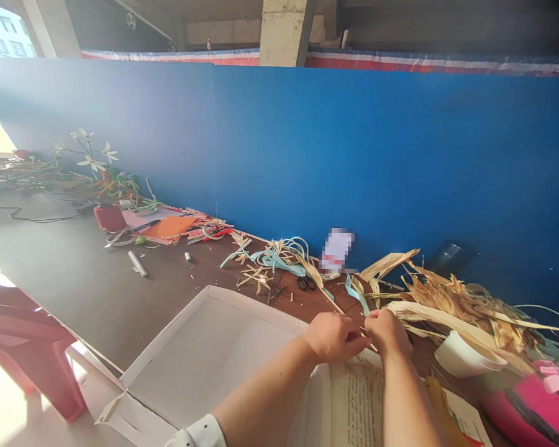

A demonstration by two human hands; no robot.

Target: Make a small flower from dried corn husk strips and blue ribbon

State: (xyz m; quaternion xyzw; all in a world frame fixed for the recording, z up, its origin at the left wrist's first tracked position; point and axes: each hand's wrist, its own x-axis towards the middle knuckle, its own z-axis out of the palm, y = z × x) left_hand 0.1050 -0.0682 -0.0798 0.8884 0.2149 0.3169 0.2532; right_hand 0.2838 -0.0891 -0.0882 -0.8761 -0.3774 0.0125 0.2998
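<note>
My left hand is closed, its fingers curled round a narrow corn husk strip that slants down from the upper left. Close beside it, my right hand is closed too, pinching the strip's lower part, though its fingers largely hide the grip. Behind the right hand a wide pale husk stretches toward a heap of dry corn husks. A light blue ribbon lies just beyond the hands. Black-handled scissors rest near the panel. Below the wrists is a sheet with writing.
A shallow white box lid lies left of my forearms. To the right are a white cup and a bright pink item. Coloured paper, a red container and craft flowers line the blue panel.
</note>
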